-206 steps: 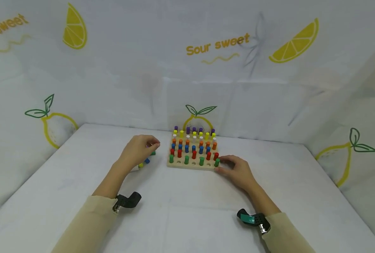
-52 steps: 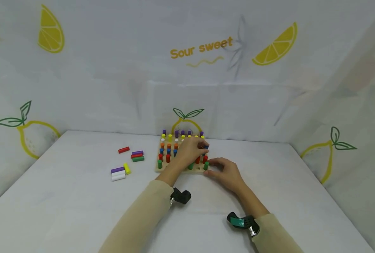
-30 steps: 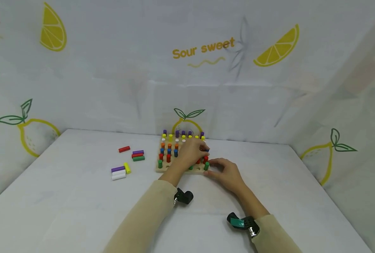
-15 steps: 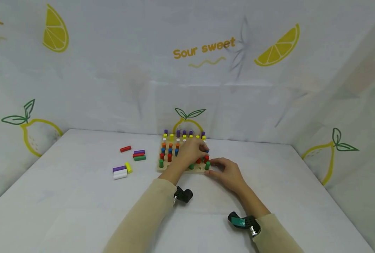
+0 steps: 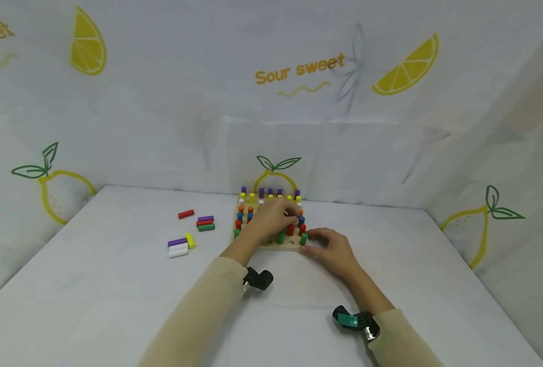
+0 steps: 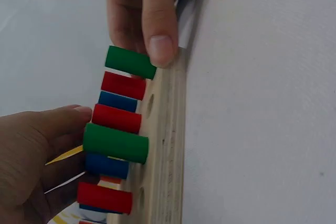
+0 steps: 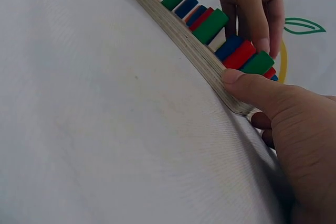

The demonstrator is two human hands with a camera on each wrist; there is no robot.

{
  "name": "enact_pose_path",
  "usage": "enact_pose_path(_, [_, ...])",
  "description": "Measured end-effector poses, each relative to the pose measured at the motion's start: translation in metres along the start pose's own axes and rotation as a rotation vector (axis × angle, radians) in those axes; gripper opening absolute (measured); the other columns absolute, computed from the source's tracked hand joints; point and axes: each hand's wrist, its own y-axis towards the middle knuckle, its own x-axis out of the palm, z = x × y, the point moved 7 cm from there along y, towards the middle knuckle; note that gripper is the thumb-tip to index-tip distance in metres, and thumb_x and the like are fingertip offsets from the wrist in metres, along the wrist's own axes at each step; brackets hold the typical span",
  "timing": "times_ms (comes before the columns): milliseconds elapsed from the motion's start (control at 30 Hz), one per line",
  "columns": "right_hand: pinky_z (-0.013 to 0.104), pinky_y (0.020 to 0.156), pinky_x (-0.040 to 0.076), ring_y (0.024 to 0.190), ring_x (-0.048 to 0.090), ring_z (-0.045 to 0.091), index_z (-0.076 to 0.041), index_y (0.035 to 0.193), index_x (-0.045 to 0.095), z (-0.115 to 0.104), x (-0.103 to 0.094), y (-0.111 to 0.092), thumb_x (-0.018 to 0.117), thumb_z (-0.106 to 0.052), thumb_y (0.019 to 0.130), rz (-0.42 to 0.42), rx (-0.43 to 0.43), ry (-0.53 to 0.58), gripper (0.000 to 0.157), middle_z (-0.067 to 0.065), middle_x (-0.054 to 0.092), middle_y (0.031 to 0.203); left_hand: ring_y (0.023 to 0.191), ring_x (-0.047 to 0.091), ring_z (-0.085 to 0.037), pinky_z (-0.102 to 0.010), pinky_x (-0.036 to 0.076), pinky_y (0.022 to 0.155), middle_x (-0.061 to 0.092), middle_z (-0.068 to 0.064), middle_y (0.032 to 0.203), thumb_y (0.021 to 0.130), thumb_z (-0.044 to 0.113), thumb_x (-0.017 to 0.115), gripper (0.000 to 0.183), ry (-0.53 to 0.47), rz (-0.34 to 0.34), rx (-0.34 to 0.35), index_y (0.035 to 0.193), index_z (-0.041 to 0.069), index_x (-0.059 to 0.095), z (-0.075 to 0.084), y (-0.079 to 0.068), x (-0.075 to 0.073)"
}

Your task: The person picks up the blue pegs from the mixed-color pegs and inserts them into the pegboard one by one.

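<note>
A wooden pegboard [image 5: 278,246] carries rows of upright coloured pegs at the back middle of the table. My left hand [image 5: 271,219] hovers over its right half, fingers loosely bent, with no peg visible in its grasp. In the left wrist view the left hand [image 6: 31,156] is beside red, green and blue pegs, some fingers hidden behind them. At the near right corner my right hand [image 5: 337,250] grips the board's edge. The right wrist view shows the right thumb [image 7: 252,87] on the board's edge, close to a green peg [image 7: 258,64].
Loose pegs lie left of the board: a red one [image 5: 186,214], a purple, red and green group [image 5: 206,228], and a yellow peg [image 5: 190,240] near white ones [image 5: 178,252] and a purple one [image 5: 177,242]. A white cloth backdrop [image 5: 161,142] rises behind.
Over the last half second my left hand has drawn slightly left, baring a blue peg near the board's right edge. Earlier it came from the loose pegs. My right hand has stayed at the corner.
</note>
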Motion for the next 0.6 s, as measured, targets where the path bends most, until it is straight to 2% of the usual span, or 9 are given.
enact_pose_path(267, [0.053,0.112,0.045,0.127,0.060,0.031,-0.011,0.126,0.069,0.008,-0.006,-0.002,0.082,-0.035,0.084,0.000,0.027,-0.011,0.050,0.009,0.071,0.127,0.105,0.071,-0.019,-0.036,0.059,0.089,0.076,-0.001,0.112,0.099,0.026,0.067,0.025,0.047,0.086,0.013,0.119,0.014,0.074,0.000,-0.018,-0.037])
enact_pose_path(400, [0.053,0.111,0.046,0.126,0.061,0.031,-0.011,0.125,0.070,0.010,-0.010,-0.003,0.082,-0.035,0.084,0.001,0.021,-0.017,0.049,0.009,0.071,0.127,0.102,0.070,-0.019,-0.037,0.059,0.089,0.077,-0.001,0.109,0.100,0.032,0.065,0.027,0.096,0.078,0.005,0.118,0.015,0.074,-0.006,-0.030,-0.050])
enact_pose_path(500, [0.051,0.108,0.048,0.122,0.063,0.030,-0.011,0.122,0.072,0.010,-0.015,-0.002,0.083,-0.036,0.083,0.009,0.021,-0.029,0.047,0.009,0.072,0.124,0.103,0.070,-0.019,-0.038,0.058,0.089,0.076,-0.001,0.110,0.101,0.035,0.063,0.035,0.119,0.059,-0.024,0.129,0.015,0.068,-0.015,-0.038,-0.057])
enact_pose_path(600, [0.049,0.102,0.051,0.113,0.065,0.027,-0.010,0.117,0.073,0.009,-0.021,-0.002,0.084,-0.038,0.082,0.031,0.040,-0.063,0.046,0.008,0.074,0.118,0.105,0.070,-0.021,-0.040,0.059,0.090,0.075,-0.005,0.114,0.101,0.037,0.061,0.048,0.123,0.043,-0.069,0.143,0.014,0.056,-0.029,-0.044,-0.064])
